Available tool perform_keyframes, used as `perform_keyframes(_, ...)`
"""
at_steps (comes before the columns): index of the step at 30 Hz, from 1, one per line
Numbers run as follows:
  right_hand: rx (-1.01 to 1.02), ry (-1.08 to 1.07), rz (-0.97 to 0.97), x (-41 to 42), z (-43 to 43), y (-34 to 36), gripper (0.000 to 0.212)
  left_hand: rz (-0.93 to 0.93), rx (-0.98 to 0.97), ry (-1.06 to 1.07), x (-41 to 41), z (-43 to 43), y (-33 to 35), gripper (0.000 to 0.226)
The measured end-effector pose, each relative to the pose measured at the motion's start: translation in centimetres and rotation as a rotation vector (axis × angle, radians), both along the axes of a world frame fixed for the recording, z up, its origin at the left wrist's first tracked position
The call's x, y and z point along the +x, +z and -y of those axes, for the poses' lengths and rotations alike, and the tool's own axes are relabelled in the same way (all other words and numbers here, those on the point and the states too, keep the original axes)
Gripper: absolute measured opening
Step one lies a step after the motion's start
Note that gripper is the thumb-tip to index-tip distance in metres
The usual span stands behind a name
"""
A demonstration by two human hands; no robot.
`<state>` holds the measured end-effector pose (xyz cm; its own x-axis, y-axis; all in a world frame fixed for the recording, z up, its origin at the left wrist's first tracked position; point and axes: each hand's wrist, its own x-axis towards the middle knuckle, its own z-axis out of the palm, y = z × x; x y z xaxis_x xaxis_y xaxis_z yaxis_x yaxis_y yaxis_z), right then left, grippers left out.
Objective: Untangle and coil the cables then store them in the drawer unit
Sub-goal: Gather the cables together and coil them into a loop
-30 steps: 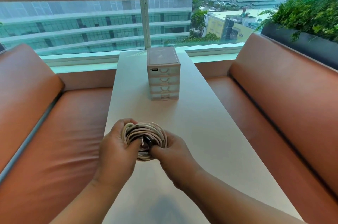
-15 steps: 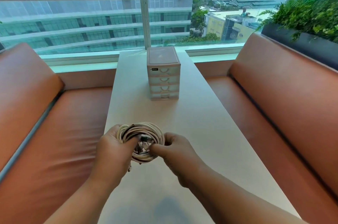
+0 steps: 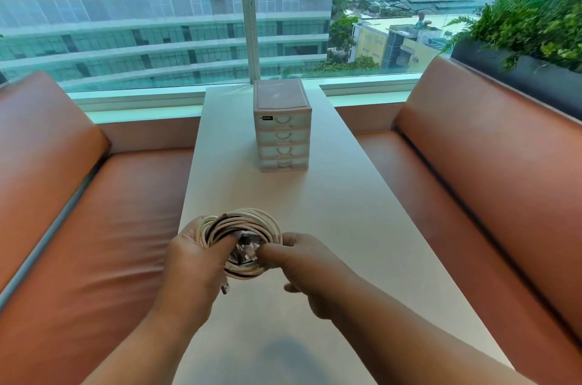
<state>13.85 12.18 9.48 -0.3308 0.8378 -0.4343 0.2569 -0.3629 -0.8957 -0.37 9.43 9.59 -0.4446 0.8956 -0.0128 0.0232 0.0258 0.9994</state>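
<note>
A coiled bundle of white and dark cables (image 3: 252, 221) is held above the near part of the white table (image 3: 346, 227). My left hand (image 3: 192, 262) grips the coil's left side, thumb through its middle. My right hand (image 3: 302, 262) pinches the coil's right side near the connectors at its centre. A USB plug (image 3: 225, 287) hangs below my left hand. The small beige drawer unit (image 3: 282, 125) stands further back on the table, its several drawers closed.
Orange-brown padded benches (image 3: 104, 227) (image 3: 491, 183) flank the table on both sides. A window sill (image 3: 141, 101) and a large window lie behind the drawer unit. A dark planter with green plants (image 3: 529, 35) sits at the back right.
The coil has turned slightly in my hands and shifted a little left. My left thumb now lies through its middle, and a USB plug has dropped below my left hand.
</note>
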Motion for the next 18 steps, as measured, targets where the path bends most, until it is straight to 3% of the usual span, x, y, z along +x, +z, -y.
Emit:
perform_keyframes(3, -0.011, -0.003, -0.038, -0.1, 0.2, -0.3, 0.048, -0.037, 0.0, -0.008, 0.0, 0.2, 0.0, 0.009)
perform_keyframes(7, 0.034, -0.099, -0.141, -0.3, 0.6, -0.6, 0.026, -0.127, 0.045, -0.015, 0.2, 0.2, 0.4, 0.012)
perform_keyframes(13, 0.076, -0.246, -0.32, -0.8, 1.0, -1.2, 0.031, -0.302, 0.079, 0.031, 0.5, 0.0, 0.9, 0.028)
perform_keyframes(18, 0.134, -0.203, -0.4, -0.4, 1.0, -1.3, 0.03, -0.361, 0.05, 0.036, 0.1, -0.1, 0.8, 0.02)
